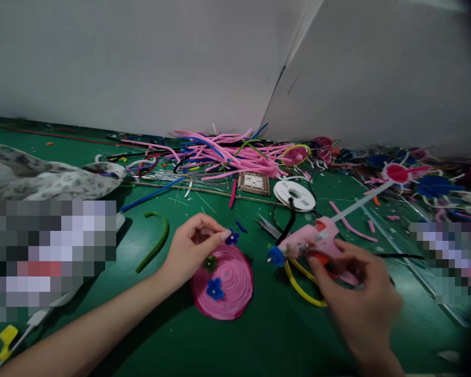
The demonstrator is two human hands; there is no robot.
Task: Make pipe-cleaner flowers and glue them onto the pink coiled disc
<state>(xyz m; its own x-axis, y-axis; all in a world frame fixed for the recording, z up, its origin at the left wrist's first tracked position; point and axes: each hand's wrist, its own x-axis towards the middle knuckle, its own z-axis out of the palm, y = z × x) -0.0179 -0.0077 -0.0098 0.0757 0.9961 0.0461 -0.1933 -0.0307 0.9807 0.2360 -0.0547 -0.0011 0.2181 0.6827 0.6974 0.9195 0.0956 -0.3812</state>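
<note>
Between thumb and fingertips, my left hand (196, 246) pinches a small dark blue flower (232, 237) at the upper edge of a pink spiral disc (235, 293). That disc lies on the green table and carries a green flower (209, 263) and a brighter blue flower (215, 289). My right hand (361, 293) is wrapped around the handle of a pink hot glue gun (310, 243). A clear glue stick (361, 201) sticks out of its back, and its blue-collared nozzle points left, to the right of the disc. A yellow pipe cleaner (304, 288) lies beneath the gun.
Behind the hands lie a heap of pink pipe cleaners (227, 154), a white spool (294, 196), a small box of white beads (254, 183) and scissors (269, 226). A green pipe cleaner (157, 243) curves at left, near a patterned cloth (43, 170). Finished-looking coloured pieces (435, 186) crowd the right.
</note>
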